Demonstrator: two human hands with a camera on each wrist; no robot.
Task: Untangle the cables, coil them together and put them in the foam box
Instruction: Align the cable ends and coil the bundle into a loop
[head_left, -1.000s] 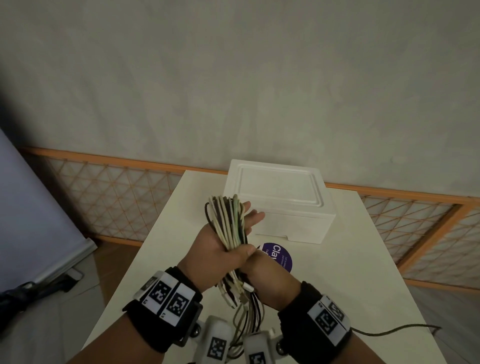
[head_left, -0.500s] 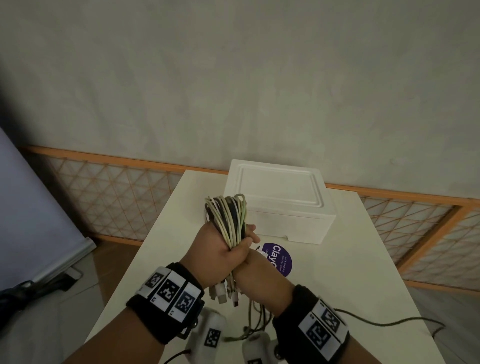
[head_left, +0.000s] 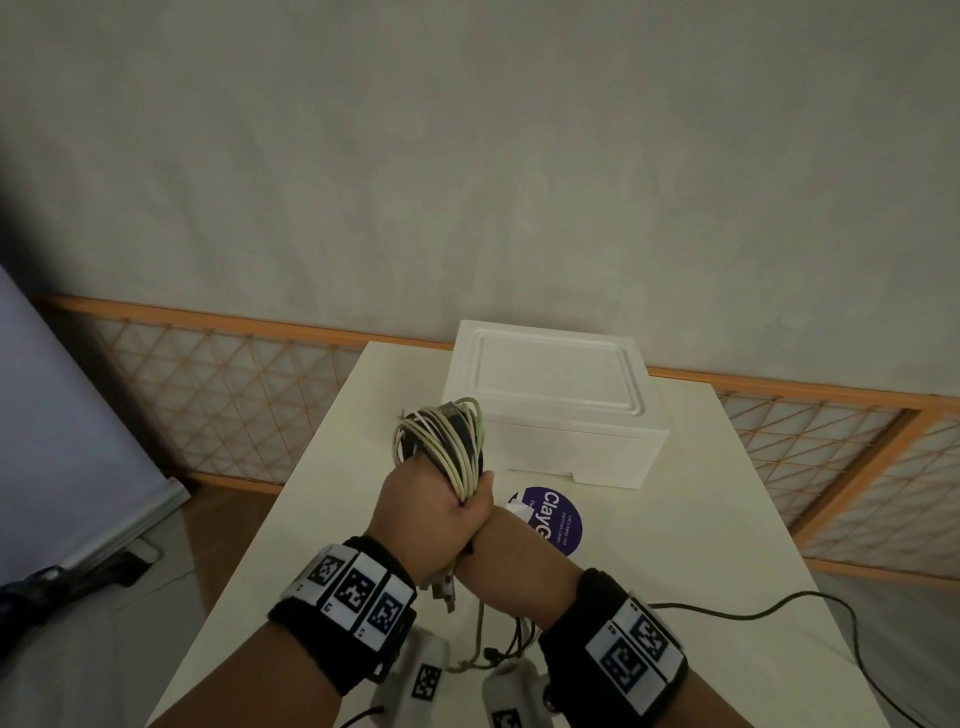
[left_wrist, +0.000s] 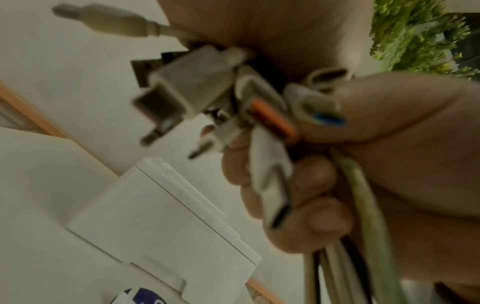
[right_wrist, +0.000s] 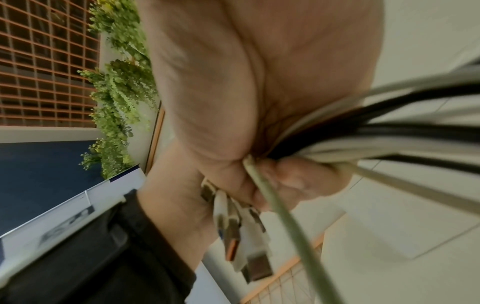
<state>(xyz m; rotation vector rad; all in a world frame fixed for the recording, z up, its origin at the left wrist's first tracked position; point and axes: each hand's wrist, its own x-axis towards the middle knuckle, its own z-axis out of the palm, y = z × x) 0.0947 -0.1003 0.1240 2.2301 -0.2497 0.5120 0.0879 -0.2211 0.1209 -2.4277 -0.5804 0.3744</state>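
Observation:
A coil of white, beige and black cables (head_left: 448, 439) stands up out of my left hand (head_left: 460, 501), which grips it in a fist above the table. Several USB plugs (left_wrist: 207, 92) stick out below that fist. My right hand (head_left: 485, 551) sits right under the left and holds the loose cable strands (right_wrist: 363, 131) that run on from the coil. The white foam box (head_left: 556, 410) stands just beyond the hands with its lid on. One dark cable tail (head_left: 779, 613) trails across the table to the right.
A round purple sticker (head_left: 553, 519) lies on the cream table (head_left: 701, 519) between the hands and the box. An orange lattice fence (head_left: 218, 395) runs behind the table. A white board (head_left: 62, 441) leans at the left.
My left fingers, spread a second ago, have curled tight round the coil. The coil now tilts left. The right hand stays pressed under it.

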